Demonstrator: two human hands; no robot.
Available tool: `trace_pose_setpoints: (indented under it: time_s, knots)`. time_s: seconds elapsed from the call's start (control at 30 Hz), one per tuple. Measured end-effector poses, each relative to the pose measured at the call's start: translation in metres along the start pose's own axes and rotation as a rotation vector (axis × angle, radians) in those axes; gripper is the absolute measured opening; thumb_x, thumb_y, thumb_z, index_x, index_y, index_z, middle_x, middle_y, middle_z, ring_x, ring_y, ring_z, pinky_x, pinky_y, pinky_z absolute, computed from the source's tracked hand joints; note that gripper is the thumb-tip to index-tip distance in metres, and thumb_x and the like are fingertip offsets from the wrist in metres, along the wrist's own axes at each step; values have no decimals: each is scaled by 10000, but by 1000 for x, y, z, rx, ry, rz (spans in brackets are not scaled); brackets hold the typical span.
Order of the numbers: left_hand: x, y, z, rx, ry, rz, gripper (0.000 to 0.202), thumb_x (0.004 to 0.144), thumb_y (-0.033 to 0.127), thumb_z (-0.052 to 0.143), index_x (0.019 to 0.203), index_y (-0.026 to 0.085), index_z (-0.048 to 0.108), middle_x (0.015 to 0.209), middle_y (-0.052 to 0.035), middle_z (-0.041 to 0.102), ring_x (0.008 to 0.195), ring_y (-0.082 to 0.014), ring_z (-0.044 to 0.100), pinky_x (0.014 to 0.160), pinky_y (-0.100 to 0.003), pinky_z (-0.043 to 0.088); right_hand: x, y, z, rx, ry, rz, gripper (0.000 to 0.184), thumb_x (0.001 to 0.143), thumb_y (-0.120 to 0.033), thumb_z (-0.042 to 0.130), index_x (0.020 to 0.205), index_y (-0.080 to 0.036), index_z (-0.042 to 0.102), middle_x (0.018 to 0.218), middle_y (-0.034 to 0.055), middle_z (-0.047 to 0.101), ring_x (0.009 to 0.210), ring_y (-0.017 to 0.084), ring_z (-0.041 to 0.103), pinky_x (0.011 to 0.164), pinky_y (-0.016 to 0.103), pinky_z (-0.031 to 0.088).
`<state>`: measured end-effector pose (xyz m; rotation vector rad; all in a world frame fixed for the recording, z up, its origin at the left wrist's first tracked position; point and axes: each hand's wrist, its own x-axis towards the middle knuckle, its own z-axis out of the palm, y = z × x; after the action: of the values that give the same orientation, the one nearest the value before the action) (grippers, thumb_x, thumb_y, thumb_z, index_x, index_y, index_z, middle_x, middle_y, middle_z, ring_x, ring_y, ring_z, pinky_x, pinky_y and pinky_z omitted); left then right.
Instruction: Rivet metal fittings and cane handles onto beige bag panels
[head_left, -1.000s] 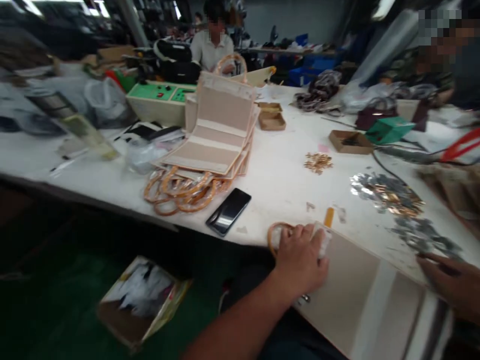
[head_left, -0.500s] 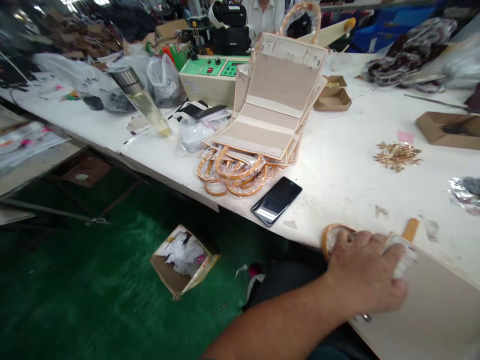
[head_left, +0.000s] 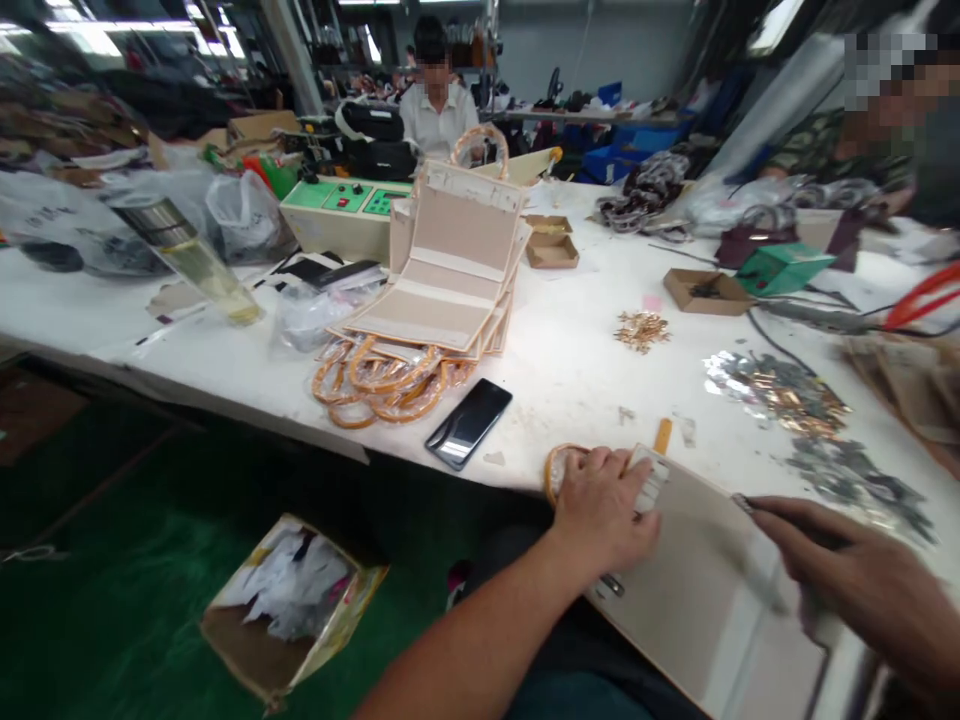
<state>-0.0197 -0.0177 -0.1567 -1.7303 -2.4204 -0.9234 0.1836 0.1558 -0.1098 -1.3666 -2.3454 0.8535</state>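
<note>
A flat beige bag panel (head_left: 694, 545) with an orange edge lies at the table's front edge. My left hand (head_left: 604, 510) is closed over its upper left end, beside an orange, plastic-wrapped bag handle (head_left: 553, 470). Under that hand shows a whitish patch (head_left: 655, 482), with an orange tab (head_left: 663, 436) sticking out beyond it. A small metal clasp (head_left: 613, 584) sits near the panel's lower left edge. At the right edge of the panel, my right hand (head_left: 870, 570) pinches a small metal piece (head_left: 742, 503); its kind is too blurred to tell.
A phone (head_left: 469, 423) lies left of the panel, near stacked bag panels (head_left: 457, 250). Gold metal pieces (head_left: 642, 331) and silver pieces (head_left: 855, 485) are spread on the table (head_left: 570, 400). A waste carton (head_left: 352, 610) stands on the floor. Across the table is a person (head_left: 442, 110).
The view has swung right and up. My right hand has come into view with a small metal piece. My left hand stays on the bag panel.
</note>
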Motion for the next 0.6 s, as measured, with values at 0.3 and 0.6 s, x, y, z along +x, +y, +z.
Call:
trace_pose_setpoints:
  time_s: [0.3, 0.6]
  knots:
    - [14, -6, -1, 41, -15, -14, 557, 916, 411, 633, 1456, 351, 511, 1474, 10, 568, 1317, -271, 473, 1064, -558, 390, 3, -20, 30, 250, -184, -32, 529, 820, -609, 584, 1077, -194, 785, 757, 43, 673, 734, 197, 608, 737, 319, 435]
    - [15, -5, -2, 63, -35, -52, 554, 913, 402, 634, 1454, 361, 523, 1490, 25, 562, 1337, -267, 467, 1090, -548, 389, 21, -37, 43, 311, -280, -140, 352, 848, -464, 599, 994, -206, 789, 961, 23, 747, 889, 219, 656, 809, 319, 448]
